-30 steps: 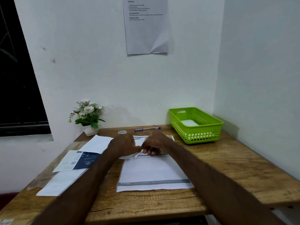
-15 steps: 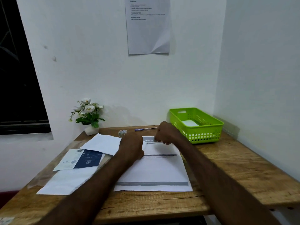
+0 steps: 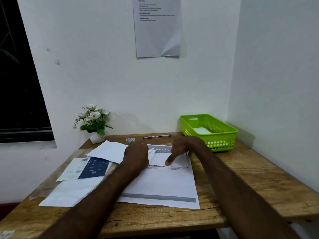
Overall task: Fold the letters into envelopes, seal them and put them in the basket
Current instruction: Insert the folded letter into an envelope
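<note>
A printed letter [image 3: 160, 183] with a grey band lies flat in the middle of the wooden table. On its upper part sits a small folded white paper [image 3: 178, 159]. My left hand [image 3: 136, 156] grips the left end of that paper, where it bunches up. My right hand [image 3: 181, 149] is spread over it, one straight fingertip pressing down near its front edge. The green basket [image 3: 222, 136] stands at the back right with a white envelope [image 3: 201, 130] inside.
A tape roll [image 3: 130, 140] and a blue pen [image 3: 157, 136] lie behind the hands. Left of the letter are a white sheet [image 3: 108, 150], a blue and white envelope [image 3: 86, 168] and another white sheet [image 3: 69, 192]. A flower pot [image 3: 94, 123] stands at the back left.
My hands were close together at the paper's middle. The right hand has moved right, uncurled and now presses a finger on the folded paper. The left hand stays at the left end.
</note>
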